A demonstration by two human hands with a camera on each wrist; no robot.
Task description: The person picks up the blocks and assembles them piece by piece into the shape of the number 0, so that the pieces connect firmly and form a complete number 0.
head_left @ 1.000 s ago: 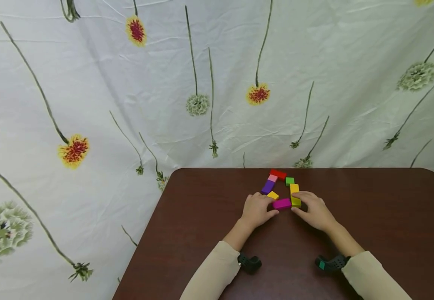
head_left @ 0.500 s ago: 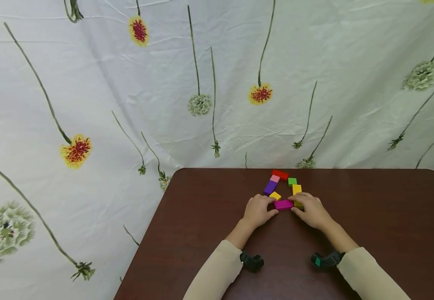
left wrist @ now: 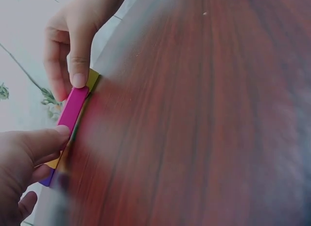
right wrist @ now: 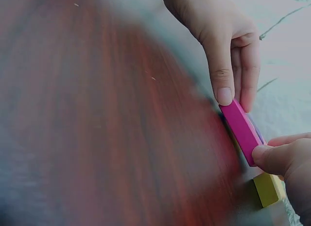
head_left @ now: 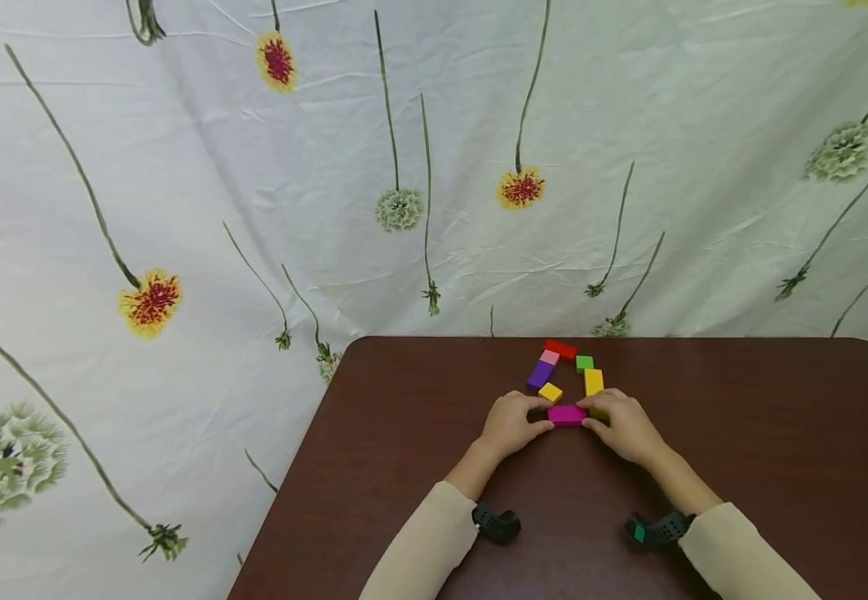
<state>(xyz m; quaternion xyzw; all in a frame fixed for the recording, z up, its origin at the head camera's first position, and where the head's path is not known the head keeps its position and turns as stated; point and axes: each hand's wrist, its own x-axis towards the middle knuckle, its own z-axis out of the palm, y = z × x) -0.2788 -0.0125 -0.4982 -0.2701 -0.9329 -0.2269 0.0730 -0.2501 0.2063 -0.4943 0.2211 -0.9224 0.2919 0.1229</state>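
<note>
Far up the wood-grain table (head_left: 396, 450), left hand (head_left: 509, 423) and right hand (head_left: 624, 425) both pinch a magenta block (head_left: 566, 416). Red block (head_left: 560, 349) sits farthest back.

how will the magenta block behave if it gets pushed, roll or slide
The magenta block would likely slide rather than roll, given its flat faces. It seems stiff: its edges run straight between the left hand and right hand.

Behind a dark reddish-brown table (head_left: 419, 442) with rounded far corners, a pale, creased cloth (head_left: 464, 150) is seen. It is printed with red-and-yellow flower heads (head_left: 151, 302) and whitish, puffy ones (head_left: 399, 209). On the table, a small light fleck (right wrist: 153, 78) can be made out, perhaps a scratch.
</note>
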